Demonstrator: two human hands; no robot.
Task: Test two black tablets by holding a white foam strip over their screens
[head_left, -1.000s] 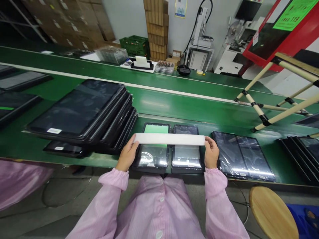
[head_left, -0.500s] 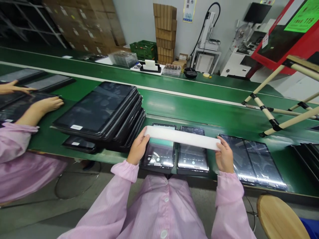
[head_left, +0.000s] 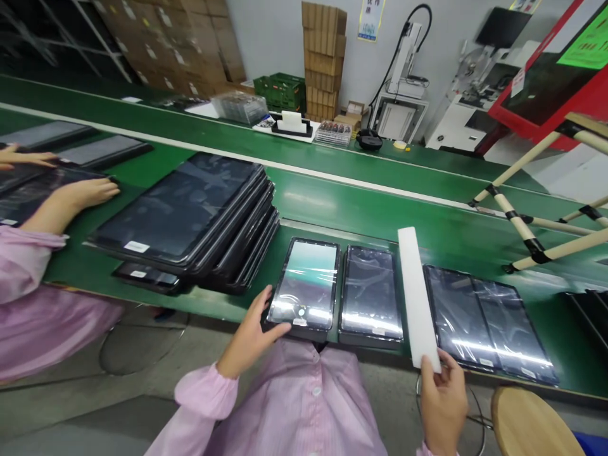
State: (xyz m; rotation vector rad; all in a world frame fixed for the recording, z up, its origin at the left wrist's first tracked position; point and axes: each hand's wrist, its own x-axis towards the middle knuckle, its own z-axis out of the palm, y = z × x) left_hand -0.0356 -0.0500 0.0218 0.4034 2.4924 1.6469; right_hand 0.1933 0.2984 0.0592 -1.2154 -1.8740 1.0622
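My right hand (head_left: 444, 392) pinches the lower end of a long white foam strip (head_left: 418, 297), which points away from me between the tablets. Thumb and fingers apart, my left hand (head_left: 251, 332) is at the lower left corner of a tablet (head_left: 306, 285) with a lit screen. Whether it touches that tablet I cannot tell. To its right lies a second tablet (head_left: 370, 291) with a dark screen under clear film. Beyond the strip, a pair of dark tablets (head_left: 489, 323) lie side by side.
A stack of large tablets (head_left: 185, 202) stands to the left. At far left a co-worker's hands (head_left: 83, 193) rest among more tablets. A beige pipe frame (head_left: 517, 225) stands on the right of the green bench (head_left: 327, 190). A round wooden stool (head_left: 532, 421) is at lower right.
My left hand has let go of the foam strip and moved down by the lit tablet. My right hand has swung the strip from crosswise to lengthwise, right of the second tablet, whose screen went dark.
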